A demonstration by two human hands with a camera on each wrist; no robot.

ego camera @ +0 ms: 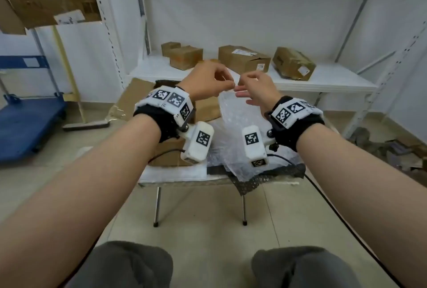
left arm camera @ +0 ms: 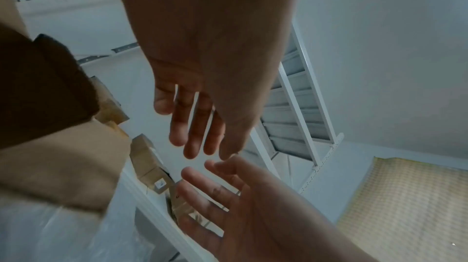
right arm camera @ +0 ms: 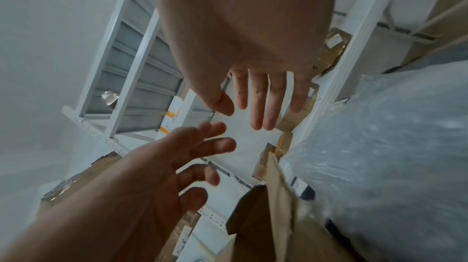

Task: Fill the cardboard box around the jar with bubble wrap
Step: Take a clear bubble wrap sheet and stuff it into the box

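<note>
Both hands hover above the small table, fingertips almost meeting. My left hand (ego camera: 225, 82) (left arm camera: 195, 130) is open with straight fingers and holds nothing. The right hand (ego camera: 245, 90) (right arm camera: 243, 106) is likewise open and empty. Below them a crumpled sheet of clear bubble wrap (ego camera: 233, 130) (right arm camera: 380, 146) lies on the table, right of the brown cardboard box (ego camera: 171, 151) (left arm camera: 63, 166) (right arm camera: 266, 216). The box stands open under my left wrist, its inside dark. The jar is not visible in any view.
A white metal shelf (ego camera: 323, 84) behind the table carries several cardboard boxes (ego camera: 243, 58). A blue trolley (ego camera: 25, 123) stands on the floor at the left. A black mat (ego camera: 284, 170) and a cable (ego camera: 323, 197) hang at the table's front right.
</note>
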